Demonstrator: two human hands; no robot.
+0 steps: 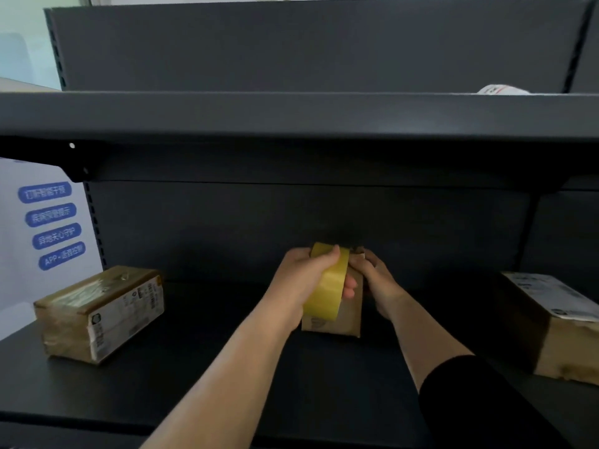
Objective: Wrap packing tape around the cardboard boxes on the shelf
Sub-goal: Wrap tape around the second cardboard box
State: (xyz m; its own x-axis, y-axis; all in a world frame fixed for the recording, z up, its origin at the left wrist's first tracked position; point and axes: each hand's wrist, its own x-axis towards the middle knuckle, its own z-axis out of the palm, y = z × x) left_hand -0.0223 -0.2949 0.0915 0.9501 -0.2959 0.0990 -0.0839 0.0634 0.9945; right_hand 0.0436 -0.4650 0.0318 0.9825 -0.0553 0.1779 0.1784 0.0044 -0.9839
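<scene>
A small cardboard box (346,315) stands upright in the middle of the dark shelf (194,367). My left hand (301,280) grips a yellowish roll of packing tape (327,286) against the box's front and top. My right hand (376,280) holds the box's right side, fingers curled round its upper edge. A taped cardboard box (97,314) with labels lies at the left. Another cardboard box (557,325) with a white label sits at the right edge.
An upper shelf board (291,115) overhangs the work area, with a white item (502,90) on it at the right. A white poster with blue labels (52,225) stands beyond the shelf's left upright.
</scene>
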